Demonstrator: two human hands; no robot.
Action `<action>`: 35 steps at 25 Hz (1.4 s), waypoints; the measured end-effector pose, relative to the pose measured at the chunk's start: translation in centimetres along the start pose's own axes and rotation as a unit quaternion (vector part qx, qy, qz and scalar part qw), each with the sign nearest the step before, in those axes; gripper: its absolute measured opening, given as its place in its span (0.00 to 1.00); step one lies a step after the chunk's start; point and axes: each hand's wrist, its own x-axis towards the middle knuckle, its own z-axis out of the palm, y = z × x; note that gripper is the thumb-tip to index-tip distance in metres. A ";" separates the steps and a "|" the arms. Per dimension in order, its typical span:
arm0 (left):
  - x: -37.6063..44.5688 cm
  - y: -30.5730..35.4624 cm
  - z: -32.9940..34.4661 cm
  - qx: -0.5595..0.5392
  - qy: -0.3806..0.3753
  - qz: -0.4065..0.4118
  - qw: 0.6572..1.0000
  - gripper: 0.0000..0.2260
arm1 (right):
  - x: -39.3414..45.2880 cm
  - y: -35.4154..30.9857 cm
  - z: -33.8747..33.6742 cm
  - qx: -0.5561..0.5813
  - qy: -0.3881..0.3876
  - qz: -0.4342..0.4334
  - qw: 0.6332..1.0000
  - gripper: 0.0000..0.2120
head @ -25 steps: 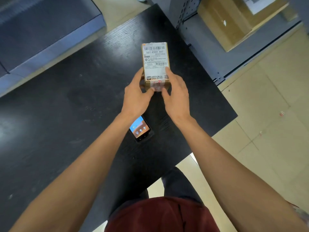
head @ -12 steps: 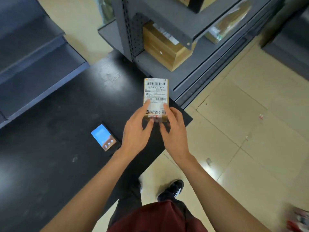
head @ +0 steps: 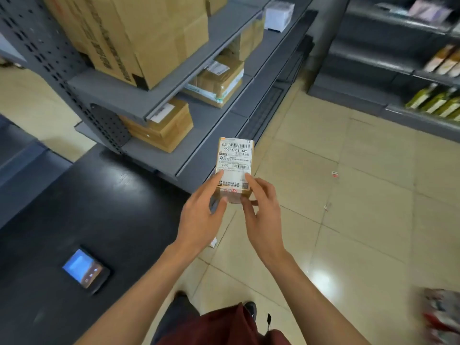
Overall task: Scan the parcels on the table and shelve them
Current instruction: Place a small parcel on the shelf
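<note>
Left hand and right hand pinch the small brown cardboard parcel by its near end, white label up, apparently for reading, beside grey metal shelving.

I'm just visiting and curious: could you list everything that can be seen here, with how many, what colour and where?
small brown cardboard parcel with white barcode label: one, held up between both hands
black handheld scanner with lit blue screen: one, lying on the table
black table: one, at left
grey metal shelf rack: one, ahead
brown cardboard boxes: several, on the rack's shelves
small white box: one, upper shelf
beige tiled floor: at right
left hand: grips the parcel's near end
right hand: grips the parcel's near end
</note>
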 end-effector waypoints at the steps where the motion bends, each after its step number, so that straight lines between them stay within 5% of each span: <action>1: 1.0 1.2 0.9 -0.013 -0.004 0.014 1.000 0.29 | 0.9 0.3 -1.3 0.001 0.012 -0.002 1.000 0.24; 17: 23.3 5.6 13.1 -0.063 -0.025 0.053 0.996 0.32 | 22.1 8.9 -9.3 -0.121 0.051 -0.013 0.991 0.30; 26: 36.1 9.4 20.6 -0.040 -0.093 0.081 0.992 0.33 | 32.8 15.9 -13.9 -0.084 0.126 0.015 0.988 0.27; 35: 49.4 17.1 31.9 -0.033 -0.082 0.071 0.994 0.30 | 46.8 24.8 -23.5 -0.079 0.135 0.001 0.988 0.28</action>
